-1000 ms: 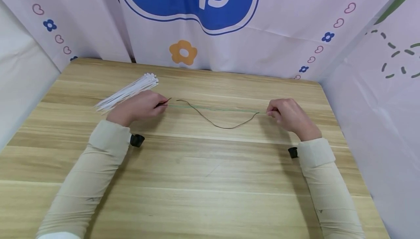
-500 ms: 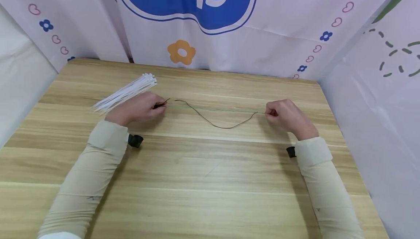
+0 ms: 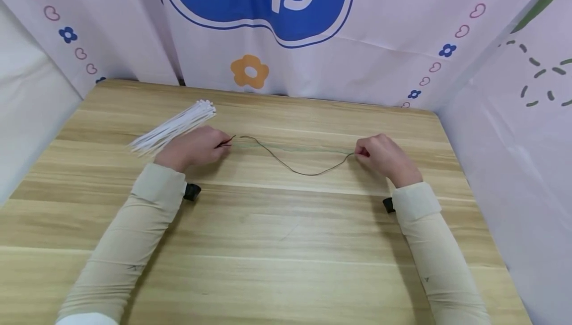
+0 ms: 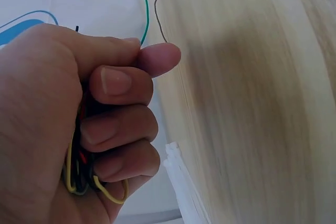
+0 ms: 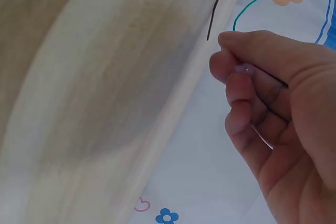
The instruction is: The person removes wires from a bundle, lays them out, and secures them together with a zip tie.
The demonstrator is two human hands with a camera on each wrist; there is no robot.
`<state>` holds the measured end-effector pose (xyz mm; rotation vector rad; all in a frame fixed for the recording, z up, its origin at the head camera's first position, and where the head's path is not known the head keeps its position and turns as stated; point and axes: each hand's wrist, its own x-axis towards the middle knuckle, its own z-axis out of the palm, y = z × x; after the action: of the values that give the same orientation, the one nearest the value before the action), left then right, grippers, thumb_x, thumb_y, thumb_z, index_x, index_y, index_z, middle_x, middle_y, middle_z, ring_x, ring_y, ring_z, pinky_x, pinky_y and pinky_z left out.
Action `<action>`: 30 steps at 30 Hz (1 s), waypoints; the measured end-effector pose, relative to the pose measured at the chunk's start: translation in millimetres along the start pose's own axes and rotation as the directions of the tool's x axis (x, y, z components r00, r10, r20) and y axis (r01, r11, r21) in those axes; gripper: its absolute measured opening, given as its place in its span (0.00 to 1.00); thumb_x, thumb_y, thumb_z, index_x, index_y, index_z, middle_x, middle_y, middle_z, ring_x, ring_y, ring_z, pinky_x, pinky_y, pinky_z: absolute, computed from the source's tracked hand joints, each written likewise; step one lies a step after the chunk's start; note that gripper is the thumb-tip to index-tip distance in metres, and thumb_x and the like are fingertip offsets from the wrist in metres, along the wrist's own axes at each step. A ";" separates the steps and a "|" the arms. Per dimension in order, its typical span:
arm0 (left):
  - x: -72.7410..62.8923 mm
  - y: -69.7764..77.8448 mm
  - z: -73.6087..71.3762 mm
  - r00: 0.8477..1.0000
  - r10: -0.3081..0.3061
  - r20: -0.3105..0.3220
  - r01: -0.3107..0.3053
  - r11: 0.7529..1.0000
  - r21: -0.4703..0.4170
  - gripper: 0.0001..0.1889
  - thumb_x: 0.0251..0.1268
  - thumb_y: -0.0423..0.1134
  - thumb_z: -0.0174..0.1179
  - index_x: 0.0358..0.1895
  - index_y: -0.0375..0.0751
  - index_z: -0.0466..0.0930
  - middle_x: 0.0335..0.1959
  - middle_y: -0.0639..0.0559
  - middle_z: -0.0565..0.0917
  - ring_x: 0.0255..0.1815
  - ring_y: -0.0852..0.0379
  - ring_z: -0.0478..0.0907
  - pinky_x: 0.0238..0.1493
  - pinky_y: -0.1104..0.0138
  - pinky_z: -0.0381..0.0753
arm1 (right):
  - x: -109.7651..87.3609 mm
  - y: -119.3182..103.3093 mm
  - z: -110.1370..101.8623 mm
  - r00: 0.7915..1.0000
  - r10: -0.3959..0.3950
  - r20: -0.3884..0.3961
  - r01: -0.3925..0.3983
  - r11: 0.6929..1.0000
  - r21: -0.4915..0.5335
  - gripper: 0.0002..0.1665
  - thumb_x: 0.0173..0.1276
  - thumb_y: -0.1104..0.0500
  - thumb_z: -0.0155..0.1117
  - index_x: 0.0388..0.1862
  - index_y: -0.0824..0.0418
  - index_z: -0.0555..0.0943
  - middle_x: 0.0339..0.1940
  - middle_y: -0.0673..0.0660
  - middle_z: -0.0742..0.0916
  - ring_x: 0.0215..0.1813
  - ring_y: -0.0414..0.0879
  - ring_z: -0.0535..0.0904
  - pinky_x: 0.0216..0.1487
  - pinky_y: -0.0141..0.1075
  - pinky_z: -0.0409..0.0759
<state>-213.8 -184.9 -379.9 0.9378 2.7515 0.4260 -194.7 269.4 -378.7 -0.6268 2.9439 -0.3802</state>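
Observation:
My left hand [image 3: 196,147] pinches one end of a thin green wire [image 4: 147,17] between thumb and index finger. Its other fingers curl round a bundle of black, red and yellow wires [image 4: 79,171], with a yellow loop poking out below. Dark and red tips of the bundle stick out past the hand in the head view. My right hand [image 3: 385,159] pinches the green wire's other end, so the wire spans the gap between both hands with a little slack. Just in front of it, a brown wire [image 3: 308,174] lies on the table in a shallow curve.
A bunch of white zip ties [image 3: 174,125] lies on the wooden table [image 3: 286,245] just behind my left hand. A printed white cloth [image 3: 313,72] hangs along the table's back edge, with more cloth at both sides.
My right hand has moved left and my left hand slightly right, so the hands are closer together. The green wire between them has slackened a little; the brown wire stays in place.

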 end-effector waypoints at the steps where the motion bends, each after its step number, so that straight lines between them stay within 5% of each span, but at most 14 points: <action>1: 0.3 0.9 0.0 1.000 -0.007 0.007 0.007 1.000 -0.002 0.18 0.80 0.36 0.54 0.25 0.46 0.68 0.20 0.56 0.65 0.24 0.58 0.65 0.35 0.61 0.69 | -0.2 0.2 0.7 1.000 0.003 0.003 -0.003 1.000 -0.001 0.07 0.72 0.67 0.67 0.34 0.60 0.87 0.33 0.56 0.90 0.33 0.46 0.80 0.41 0.41 0.80; 12: -1.6 5.8 -0.1 0.990 -0.127 0.053 0.129 0.991 -0.034 0.20 0.85 0.42 0.48 0.25 0.47 0.67 0.22 0.54 0.65 0.26 0.55 0.67 0.38 0.59 0.70 | 1.6 1.0 4.8 1.000 0.008 0.017 -0.008 1.000 -0.007 0.04 0.73 0.66 0.69 0.37 0.61 0.88 0.35 0.57 0.91 0.34 0.47 0.81 0.43 0.43 0.82; 20: -6.2 4.8 0.0 0.995 -0.099 0.015 0.099 0.995 -0.024 0.19 0.85 0.41 0.49 0.26 0.46 0.67 0.23 0.53 0.66 0.29 0.53 0.70 0.41 0.55 0.73 | -1.0 3.9 4.9 1.000 0.011 -0.007 -0.011 1.000 0.008 0.07 0.74 0.65 0.70 0.46 0.65 0.91 0.43 0.62 0.93 0.42 0.51 0.87 0.49 0.49 0.86; 30: -6.2 11.5 0.7 0.996 -0.086 0.023 0.086 0.996 0.006 0.19 0.85 0.43 0.48 0.27 0.46 0.70 0.27 0.48 0.77 0.37 0.49 0.80 0.51 0.47 0.80 | -3.3 -4.4 2.5 1.000 -0.013 -0.029 0.014 1.000 0.027 0.03 0.74 0.64 0.69 0.40 0.62 0.89 0.38 0.58 0.92 0.38 0.48 0.83 0.44 0.45 0.83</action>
<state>-202.4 -179.9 -376.0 0.8158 2.7611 0.3914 -189.7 266.3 -379.8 -0.6430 2.9576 -0.4327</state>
